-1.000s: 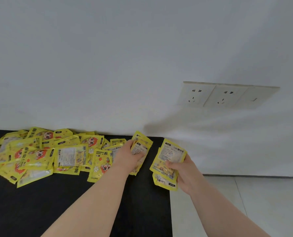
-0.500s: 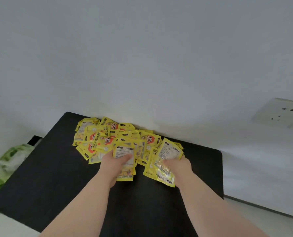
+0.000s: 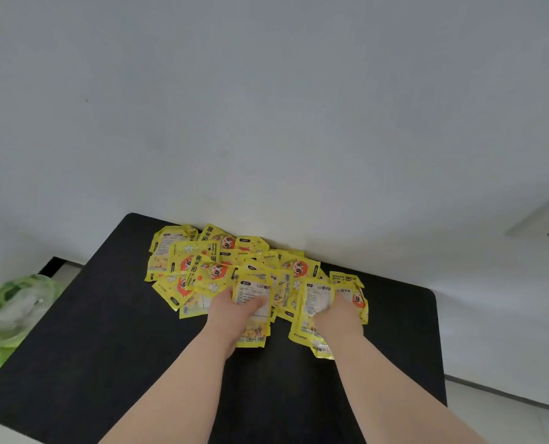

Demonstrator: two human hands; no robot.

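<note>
Plain white wall (image 3: pixel 266 107) across the whole far side. Below it, black worktop (image 3: pixel 106 347), stretching from near to far. Heaped on the far middle of the worktop, up against the wall: pile of yellow hand-warmer packets (image 3: pixel 209 261), overlapping, some picture side up, some label side up. Off the worktop's left edge, crumpled green plastic bag (image 3: pixel 13 309). On the wall at far right, pale socket plate (image 3: pixel 545 222). At the pile's near edge, left hand (image 3: pixel 231 318), fingers clamped on a single packet (image 3: pixel 253 331), label side up, thumb across its face. Just to the right, right hand (image 3: pixel 337 318), fingers clamped round a small stack of packets (image 3: pixel 315 299), near end over bare worktop.
</note>
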